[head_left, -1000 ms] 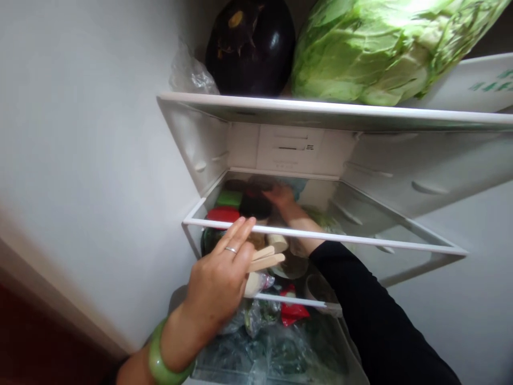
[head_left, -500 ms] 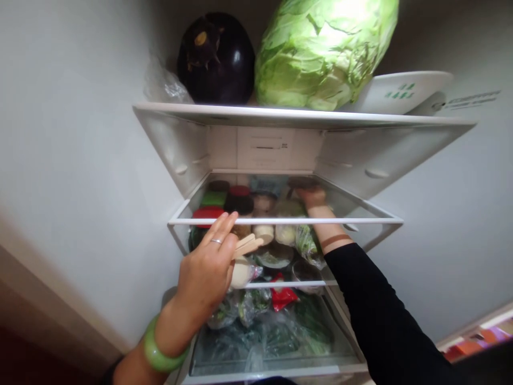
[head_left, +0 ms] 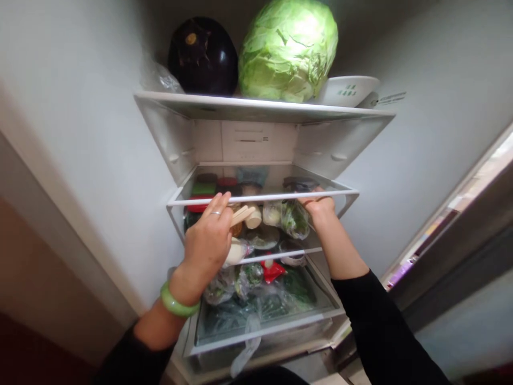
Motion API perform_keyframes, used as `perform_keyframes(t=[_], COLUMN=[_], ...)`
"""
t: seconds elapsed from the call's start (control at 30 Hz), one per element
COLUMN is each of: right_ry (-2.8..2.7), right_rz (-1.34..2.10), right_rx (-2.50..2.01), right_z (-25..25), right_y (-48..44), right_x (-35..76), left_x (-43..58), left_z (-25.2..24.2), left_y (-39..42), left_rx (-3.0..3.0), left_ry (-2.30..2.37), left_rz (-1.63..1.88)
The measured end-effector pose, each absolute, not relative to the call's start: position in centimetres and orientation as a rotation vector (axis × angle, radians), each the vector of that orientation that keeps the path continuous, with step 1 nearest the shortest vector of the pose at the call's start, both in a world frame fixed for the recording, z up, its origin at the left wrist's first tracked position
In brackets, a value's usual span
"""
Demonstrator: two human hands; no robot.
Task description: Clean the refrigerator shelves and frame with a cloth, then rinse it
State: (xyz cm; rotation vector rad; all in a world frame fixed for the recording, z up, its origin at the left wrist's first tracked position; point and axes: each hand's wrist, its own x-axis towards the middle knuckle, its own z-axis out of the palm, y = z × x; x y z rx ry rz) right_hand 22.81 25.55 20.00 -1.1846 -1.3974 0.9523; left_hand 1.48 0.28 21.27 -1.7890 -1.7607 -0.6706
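Note:
My left hand (head_left: pixel 210 232), with a ring and a green bangle, is at the front edge of the middle glass shelf (head_left: pixel 260 198). Its fingers rest on that edge while several flat wooden sticks (head_left: pixel 242 214) poke out from under the hand. My right hand (head_left: pixel 319 206) reaches beneath the same shelf at its right side, close to a plastic bag of green vegetables (head_left: pixel 295 219). Its fingertips are partly hidden, so I cannot make out what they grip. A dark object (head_left: pixel 300 184) shows through the glass just behind that hand.
On the top shelf (head_left: pixel 260 102) sit a large eggplant (head_left: pixel 203 56), a cabbage (head_left: pixel 289 51) and a white bowl (head_left: pixel 348 90). Jars, bagged food and a red packet (head_left: pixel 273 271) crowd the lower levels. A drawer (head_left: pixel 264 336) below holds bagged greens.
My right hand has drawn back from deep under the shelf toward its front edge. The left hand stays at the edge with the wooden sticks. The view has shifted and pulled back slightly.

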Motion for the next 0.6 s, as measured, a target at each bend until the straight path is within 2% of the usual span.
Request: perform_keyframes(t=[0.17,0.37,0.47,0.6], right_ry=[-0.469,-0.269,-0.436,-0.969], right_rz=[1.615,1.680,1.379,0.354], right_rx=[-0.736,-0.831,-0.765,-0.730], right_z=[21.5,21.3,20.6,21.9], right_y=[18.3,11.8,10.4,12.0], right_x=[24.3,25.7,26.9,28.4], left_x=[1.7,1.6,1.8,2.0], left_z=[21.4,21.2,21.3,21.5], left_y=[0.2,0.2,0.2,0.1], left_rx=[-1.806,-1.820,-1.829,-1.849], left_ry=[-1.797,-1.760,-1.782,-1.827], left_rz=[-0.681,-0.702,-0.710,-0.759])
